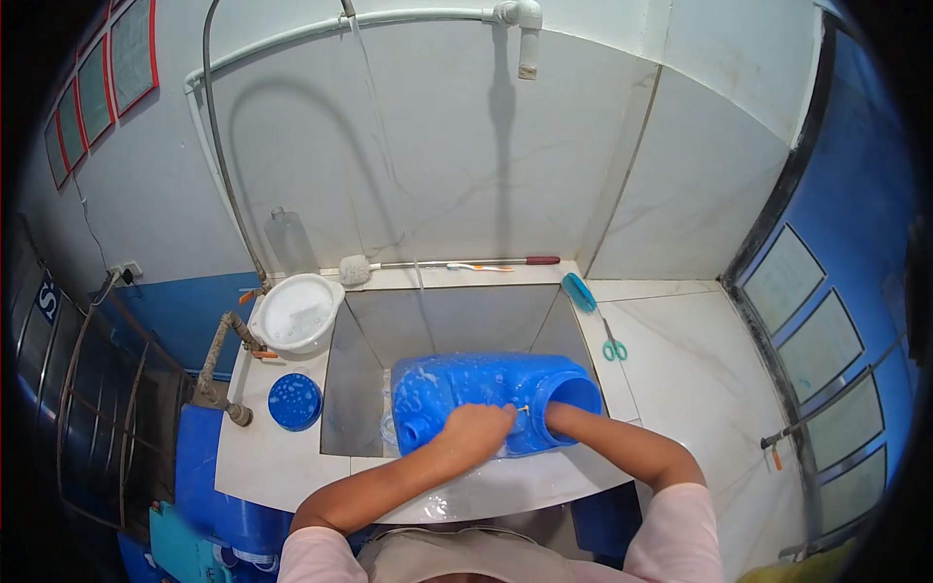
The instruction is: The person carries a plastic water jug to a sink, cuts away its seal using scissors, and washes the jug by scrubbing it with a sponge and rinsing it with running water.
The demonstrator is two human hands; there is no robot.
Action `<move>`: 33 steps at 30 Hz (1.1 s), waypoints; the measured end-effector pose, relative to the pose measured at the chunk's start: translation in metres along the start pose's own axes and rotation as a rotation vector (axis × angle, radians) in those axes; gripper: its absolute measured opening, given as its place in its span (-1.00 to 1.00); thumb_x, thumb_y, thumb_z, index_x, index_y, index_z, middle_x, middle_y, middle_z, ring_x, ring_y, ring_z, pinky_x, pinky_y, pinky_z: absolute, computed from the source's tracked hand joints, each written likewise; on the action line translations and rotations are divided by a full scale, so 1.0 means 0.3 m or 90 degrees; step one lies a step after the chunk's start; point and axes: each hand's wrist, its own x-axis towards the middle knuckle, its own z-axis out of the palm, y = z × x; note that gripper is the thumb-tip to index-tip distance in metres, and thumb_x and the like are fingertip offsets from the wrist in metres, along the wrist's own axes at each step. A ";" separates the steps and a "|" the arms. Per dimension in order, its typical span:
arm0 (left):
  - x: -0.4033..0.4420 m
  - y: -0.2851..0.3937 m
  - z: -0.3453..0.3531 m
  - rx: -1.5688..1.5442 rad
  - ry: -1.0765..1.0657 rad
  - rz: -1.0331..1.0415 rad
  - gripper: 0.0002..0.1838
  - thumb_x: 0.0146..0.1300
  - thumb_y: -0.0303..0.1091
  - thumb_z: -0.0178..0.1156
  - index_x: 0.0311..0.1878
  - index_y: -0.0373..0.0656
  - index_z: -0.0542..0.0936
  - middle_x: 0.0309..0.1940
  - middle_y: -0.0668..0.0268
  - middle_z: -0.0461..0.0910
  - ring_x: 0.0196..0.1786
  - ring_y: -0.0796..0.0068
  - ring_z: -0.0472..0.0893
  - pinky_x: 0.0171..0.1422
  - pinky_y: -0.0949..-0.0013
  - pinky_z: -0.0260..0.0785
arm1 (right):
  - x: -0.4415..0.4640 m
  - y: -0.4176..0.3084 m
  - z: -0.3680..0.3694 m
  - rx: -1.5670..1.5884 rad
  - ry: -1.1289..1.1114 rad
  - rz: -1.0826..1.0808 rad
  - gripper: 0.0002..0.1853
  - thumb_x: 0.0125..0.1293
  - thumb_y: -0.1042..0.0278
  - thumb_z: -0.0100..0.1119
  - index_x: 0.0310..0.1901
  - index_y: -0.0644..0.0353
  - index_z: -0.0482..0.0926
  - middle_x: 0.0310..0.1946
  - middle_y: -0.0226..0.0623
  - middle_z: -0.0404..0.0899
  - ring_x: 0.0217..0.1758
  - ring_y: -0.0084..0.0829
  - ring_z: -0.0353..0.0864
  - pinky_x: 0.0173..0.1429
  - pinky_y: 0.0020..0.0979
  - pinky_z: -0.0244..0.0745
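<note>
A large blue plastic water jug (457, 384) lies on its side in the sink, spotted with white suds, its wide mouth toward the right. My left hand (481, 430) is closed on top of the jug's near side. A small yellowish-white tip (523, 409) sticks out past its fingers; what it belongs to I cannot make out. My right hand (561, 418) reaches through the jug's wide mouth, and its fingers are hidden inside. A round blue lid (294, 402) with suds lies on the counter left of the sink.
A white basin (298, 313) of suds sits at the sink's back left. Along the back ledge lie a long-handled brush (457, 261) and an orange-and-white toothbrush (479, 267). A blue scrub brush (578, 291) and teal-handled scissors (613, 347) are at right. Water falls from a tap (348, 8).
</note>
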 end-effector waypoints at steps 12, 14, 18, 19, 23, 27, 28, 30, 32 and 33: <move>-0.357 0.093 -0.001 0.037 0.229 0.172 -0.94 0.08 -0.42 0.04 -0.35 -0.10 0.39 -0.71 0.29 0.46 -0.69 0.35 0.55 -0.70 0.31 0.35 | 0.114 -0.183 0.144 0.157 0.413 -0.006 -0.72 0.07 0.41 0.05 -0.15 0.20 0.61 -0.17 -0.04 0.58 -0.07 -0.12 0.57 -0.02 -0.20 0.47; -0.371 0.101 -0.003 0.028 0.231 0.156 -0.94 0.08 -0.42 0.04 -0.35 -0.10 0.39 -0.71 0.27 0.47 -0.68 0.33 0.55 -0.70 0.30 0.36 | 0.127 -0.233 0.147 0.171 0.460 -0.026 -0.72 0.07 0.41 0.05 -0.15 0.20 0.61 -0.18 -0.04 0.58 -0.08 -0.12 0.58 -0.02 -0.20 0.47; -0.380 0.097 -0.012 0.015 0.211 0.124 -0.93 0.07 -0.42 0.05 -0.35 -0.11 0.39 -0.70 0.25 0.48 -0.66 0.29 0.57 -0.68 0.29 0.38 | 0.135 -0.236 0.115 0.154 0.446 -0.053 -0.72 0.07 0.41 0.05 -0.16 0.19 0.61 -0.19 -0.05 0.59 -0.08 -0.12 0.58 -0.02 -0.20 0.47; -0.381 0.092 -0.015 0.017 0.206 0.127 -0.93 0.07 -0.42 0.05 -0.35 -0.11 0.39 -0.70 0.25 0.48 -0.66 0.29 0.57 -0.68 0.29 0.38 | 0.137 -0.219 0.107 0.141 0.427 -0.053 -0.72 0.07 0.41 0.05 -0.16 0.19 0.61 -0.20 -0.05 0.59 -0.08 -0.12 0.58 -0.02 -0.20 0.47; -0.344 0.121 -0.002 0.000 0.222 0.124 -0.93 0.09 -0.42 0.03 -0.33 -0.13 0.40 -0.70 0.21 0.49 -0.63 0.24 0.58 -0.63 0.23 0.40 | 0.120 -0.154 0.091 0.088 0.358 -0.040 -0.72 0.07 0.41 0.05 -0.16 0.18 0.62 -0.21 -0.05 0.59 -0.09 -0.13 0.58 -0.02 -0.20 0.48; -0.281 0.133 0.010 -0.007 0.189 0.030 -0.91 0.11 -0.43 0.01 -0.32 -0.20 0.41 -0.65 0.13 0.54 -0.56 0.15 0.61 -0.57 0.15 0.42 | 0.070 -0.074 0.064 0.016 0.270 -0.013 -0.72 0.07 0.40 0.05 -0.16 0.17 0.62 -0.23 -0.05 0.60 -0.09 -0.13 0.59 -0.02 -0.20 0.48; -0.248 0.121 0.028 -0.021 0.186 0.030 -0.90 0.10 -0.43 0.02 -0.32 -0.22 0.42 -0.62 0.11 0.56 -0.53 0.13 0.62 -0.55 0.14 0.43 | 0.060 -0.052 0.059 -0.005 0.253 -0.001 -0.72 0.07 0.40 0.05 -0.16 0.17 0.62 -0.23 -0.05 0.60 -0.10 -0.13 0.59 -0.02 -0.20 0.48; -0.171 0.082 0.065 -0.022 0.158 0.013 -0.88 0.08 -0.44 0.03 -0.31 -0.24 0.46 -0.58 0.08 0.58 -0.49 0.09 0.63 -0.49 0.13 0.46 | 0.043 -0.021 0.051 -0.037 0.247 0.016 -0.72 0.07 0.40 0.05 -0.16 0.17 0.62 -0.24 -0.05 0.60 -0.10 -0.13 0.59 -0.02 -0.20 0.48; -0.109 0.052 0.097 -0.013 0.132 0.003 -0.87 0.07 -0.45 0.04 -0.31 -0.25 0.48 -0.56 0.07 0.59 -0.47 0.07 0.63 -0.45 0.12 0.47 | 0.031 -0.003 0.057 -0.058 0.272 0.023 -0.72 0.07 0.40 0.05 -0.17 0.16 0.62 -0.24 -0.05 0.60 -0.10 -0.13 0.59 -0.02 -0.20 0.48; -0.084 0.037 0.112 -0.006 0.120 -0.018 -0.86 0.06 -0.45 0.04 -0.30 -0.25 0.50 -0.53 0.05 0.59 -0.44 0.07 0.64 -0.41 0.11 0.48 | 0.032 0.002 0.062 -0.072 0.297 0.024 -0.72 0.07 0.40 0.05 -0.17 0.16 0.62 -0.25 -0.06 0.60 -0.10 -0.13 0.59 -0.02 -0.20 0.48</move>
